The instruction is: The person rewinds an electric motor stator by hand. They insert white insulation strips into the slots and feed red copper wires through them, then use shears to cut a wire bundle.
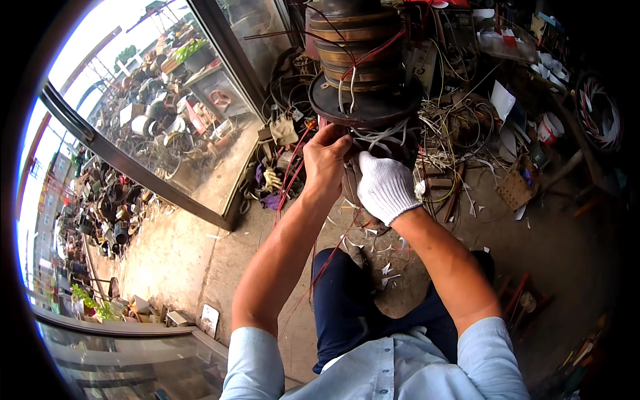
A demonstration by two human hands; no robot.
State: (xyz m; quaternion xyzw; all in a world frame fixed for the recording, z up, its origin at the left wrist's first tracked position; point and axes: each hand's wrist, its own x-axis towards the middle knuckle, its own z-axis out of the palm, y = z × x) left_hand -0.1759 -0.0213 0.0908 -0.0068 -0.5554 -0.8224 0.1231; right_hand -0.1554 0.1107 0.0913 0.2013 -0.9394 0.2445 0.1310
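Knees (pixel 337 287): spread below the work, in dark trousers; best kept clear of the thin red strands (pixel 324 269) trailing past the left one.
Right hand (pixel 385 187): in a white knitted glove, curled in close beside the left; fingertips hidden, so cannot tell how tightly closed or on what. Probably better for steadying than for sorting fine wire through the knit.
Left hand (pixel 325 160): bare, thumb and forefinger bent close together at the front rim above; cannot tell whether pinched on a wire. Well suited to fine work: feel along one wire at a time, pull gently, avoid sharp kinks.
Red wires (pixel 294 162): running down just left of the bare hand; best held apart from the white ones to prevent tangling.
White wires (pixel 388 137): looped beneath the rim, just above the glove; ease aside rather than tug.
Round plate (pixel 363 115): dark and wide, directly above both hands, close to the bare fingertips; mind the knuckles against the edge.
Ringed drum (pixel 357 57): brown, upright on the plate, above and beyond both hands, gripped by neither as far as visible.
White tubes (pixel 341 97): bent down the drum's front, above the hands.
Wire tangle (pixel 467 130): farther off, right of the drum.
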